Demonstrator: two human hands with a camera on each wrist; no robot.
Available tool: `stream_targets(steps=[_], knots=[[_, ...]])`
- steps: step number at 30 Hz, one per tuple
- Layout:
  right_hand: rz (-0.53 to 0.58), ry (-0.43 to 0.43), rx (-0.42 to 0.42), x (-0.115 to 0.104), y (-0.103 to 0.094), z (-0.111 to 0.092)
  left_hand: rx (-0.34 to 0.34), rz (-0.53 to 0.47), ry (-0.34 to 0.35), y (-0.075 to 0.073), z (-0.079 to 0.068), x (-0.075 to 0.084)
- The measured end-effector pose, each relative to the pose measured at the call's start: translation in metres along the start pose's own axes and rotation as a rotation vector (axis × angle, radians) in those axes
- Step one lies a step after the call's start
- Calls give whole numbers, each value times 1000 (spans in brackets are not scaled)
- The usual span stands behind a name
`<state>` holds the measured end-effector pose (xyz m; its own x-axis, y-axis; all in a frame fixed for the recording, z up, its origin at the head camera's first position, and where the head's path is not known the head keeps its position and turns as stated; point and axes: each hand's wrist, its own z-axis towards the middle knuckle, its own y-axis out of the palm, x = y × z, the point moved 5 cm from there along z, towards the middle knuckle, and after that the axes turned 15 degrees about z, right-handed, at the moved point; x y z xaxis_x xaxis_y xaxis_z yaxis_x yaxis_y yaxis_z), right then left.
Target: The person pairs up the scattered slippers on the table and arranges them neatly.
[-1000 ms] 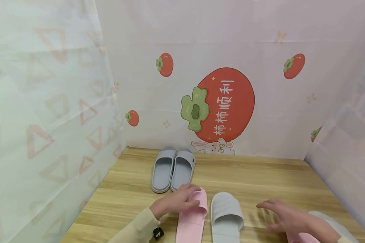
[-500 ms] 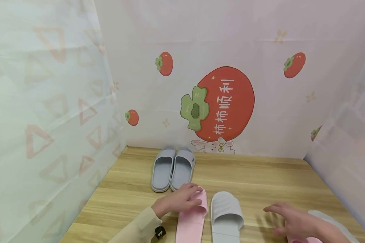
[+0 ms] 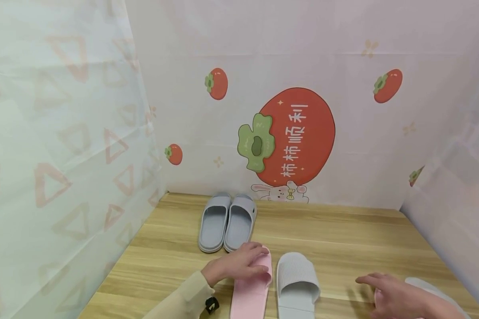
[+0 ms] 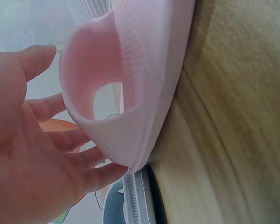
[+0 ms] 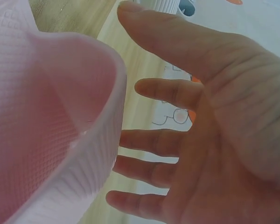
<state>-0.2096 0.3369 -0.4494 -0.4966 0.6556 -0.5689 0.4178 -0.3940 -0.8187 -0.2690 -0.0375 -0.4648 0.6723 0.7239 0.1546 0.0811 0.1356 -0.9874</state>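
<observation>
In the head view my left hand [image 3: 239, 264] lies over the strap of a pink slipper [image 3: 250, 297]. The left wrist view shows its fingers extended along the outside of that ribbed strap [image 4: 116, 135], with the thumb apart from it. Farther right, my right hand [image 3: 401, 296] hovers over a second pink slipper, mostly hidden beneath it. Seen from the right wrist, this slipper's strap [image 5: 100, 154] is close to my straight fingertips; whether they touch it I cannot tell. A white slipper [image 3: 298, 277] stands just right of the left pink one.
A pair of grey slippers [image 3: 226, 223] sits side by side at the back left of the wood-patterned surface [image 3: 335, 235]. Another pale slipper [image 3: 437, 290] lies partly behind the right forearm. Printed cloth walls [image 3: 191, 119] enclose the back and both sides.
My right hand has moved right and slightly down, closer over the right pink slipper. The left hand has shifted slightly right on its slipper. The slippers keep their places.
</observation>
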Motion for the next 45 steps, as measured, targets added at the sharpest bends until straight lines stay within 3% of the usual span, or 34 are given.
stream_targets(steps=[4,10,15,18,22,26,29,33,35,37,43,45], knots=[[38,12,-16,3,1,-6,-11,1,3,1,0,0],[212,72,-88,10,3,-15,-11,21,31,2,4,1],[319,193,-138,19,6,-20,-37,38,46,5,4,2],[324,254,-145,22,4,-21,-45,51,66,5,4,1],[307,249,-151,19,2,-19,-37,74,98,3,4,1],[586,212,-204,15,8,-21,-33,83,110,2,4,1],[649,209,-196,17,10,-26,-39,90,115,2,4,1],[300,151,-108,26,3,-29,-46,95,118,1,4,1],[217,98,-94,28,1,-28,-49,97,115,1,4,0],[203,80,-95,30,0,-28,-54,96,114,0,4,0],[309,187,-99,28,2,-25,-69,107,111,-2,4,0],[258,159,-80,24,0,-23,-68,108,106,-4,4,0]])
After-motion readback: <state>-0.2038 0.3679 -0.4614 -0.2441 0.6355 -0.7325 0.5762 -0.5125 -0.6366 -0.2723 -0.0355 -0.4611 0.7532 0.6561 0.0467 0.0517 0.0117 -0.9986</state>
